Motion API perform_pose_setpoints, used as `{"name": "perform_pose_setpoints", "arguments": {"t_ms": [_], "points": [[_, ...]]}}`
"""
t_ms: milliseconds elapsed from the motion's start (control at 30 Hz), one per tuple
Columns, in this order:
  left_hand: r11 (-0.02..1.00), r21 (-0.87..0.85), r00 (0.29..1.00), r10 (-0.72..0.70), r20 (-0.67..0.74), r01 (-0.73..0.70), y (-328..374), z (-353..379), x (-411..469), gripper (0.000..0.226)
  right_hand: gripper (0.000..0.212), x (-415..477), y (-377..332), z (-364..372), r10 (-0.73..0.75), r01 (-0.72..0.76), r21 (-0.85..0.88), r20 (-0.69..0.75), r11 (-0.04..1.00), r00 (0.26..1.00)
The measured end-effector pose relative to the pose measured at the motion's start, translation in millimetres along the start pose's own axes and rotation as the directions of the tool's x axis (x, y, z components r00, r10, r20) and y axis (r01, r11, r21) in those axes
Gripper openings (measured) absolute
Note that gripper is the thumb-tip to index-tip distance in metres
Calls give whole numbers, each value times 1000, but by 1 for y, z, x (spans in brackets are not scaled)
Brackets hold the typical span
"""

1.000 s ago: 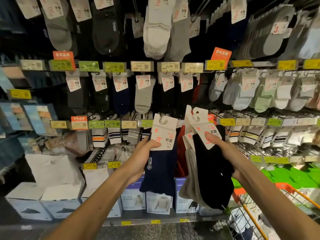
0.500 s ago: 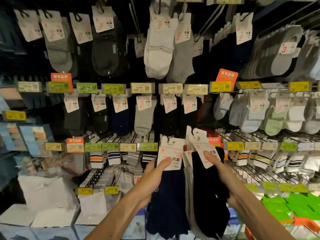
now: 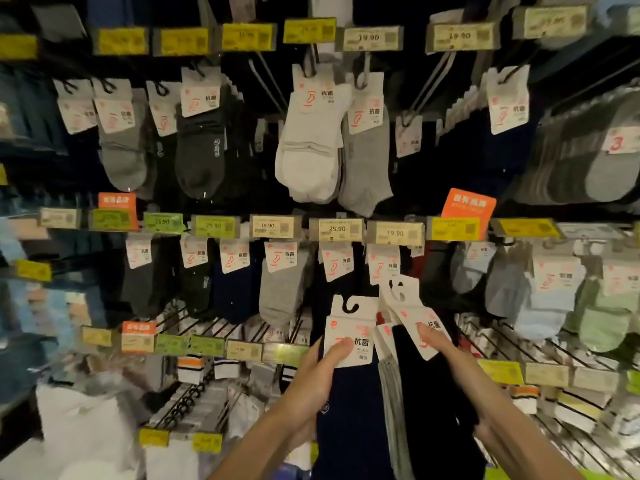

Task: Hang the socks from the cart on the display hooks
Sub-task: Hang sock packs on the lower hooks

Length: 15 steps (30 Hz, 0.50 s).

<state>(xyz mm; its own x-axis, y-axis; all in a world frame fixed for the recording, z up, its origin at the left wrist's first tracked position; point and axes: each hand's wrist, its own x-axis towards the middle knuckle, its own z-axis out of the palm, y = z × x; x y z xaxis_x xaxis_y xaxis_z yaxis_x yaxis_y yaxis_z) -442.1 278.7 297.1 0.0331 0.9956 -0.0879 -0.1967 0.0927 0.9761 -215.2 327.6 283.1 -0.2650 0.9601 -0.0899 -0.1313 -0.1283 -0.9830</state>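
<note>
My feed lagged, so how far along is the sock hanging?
Done: the rows of hooks already carry many packs, like the white socks. In hand: the left hand holds a navy sock pack by its card, unhung; the right hand grips a black-and-grey bundle. Left: hang all of these.

My left hand [image 3: 322,372] holds one navy sock pack [image 3: 349,341], my right hand [image 3: 441,346] at least two packs [image 3: 426,393]; three orange signs [image 3: 467,204] are above and left.
</note>
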Motion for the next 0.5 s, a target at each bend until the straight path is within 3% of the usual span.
{"name": "perform_pose_setpoints", "arguments": {"t_ms": [33, 100, 167, 233, 367, 400, 500], "points": [[1000, 10, 1000, 1, 8, -1, 2, 0, 4, 26, 68, 1, -8, 3, 19, -18, 46, -20, 999, 1000], [999, 29, 1000, 21, 9, -21, 7, 0, 11, 21, 89, 10, -21, 7, 102, -102, 35, 7, 994, 995], [997, 60, 998, 54, -23, -52, 7, -3, 18, 23, 108, 19, -27, 7, 72, -71, 7, -54, 997, 996], [997, 45, 993, 65, -95, -61, 5, -8, 25, 28, 91, 20, -34, 12, 31, -31, 1, -48, 1000, 998], [998, 15, 974, 68, -218, -67, 6, -21, 36, 31, 29, 27, -46, 35, -5, 2, -37, -80, 999, 997], [998, 20, 968, 70, -239, -68, 8, -22, 37, 30, 28, 26, -48, 40, 4, -6, -31, -75, 999, 997], [994, 51, 957, 104, -271, -94, 10, -40, 49, 21, 61, 46, -42, 59, -3, -1, -58, -60, 998, 998]]}}
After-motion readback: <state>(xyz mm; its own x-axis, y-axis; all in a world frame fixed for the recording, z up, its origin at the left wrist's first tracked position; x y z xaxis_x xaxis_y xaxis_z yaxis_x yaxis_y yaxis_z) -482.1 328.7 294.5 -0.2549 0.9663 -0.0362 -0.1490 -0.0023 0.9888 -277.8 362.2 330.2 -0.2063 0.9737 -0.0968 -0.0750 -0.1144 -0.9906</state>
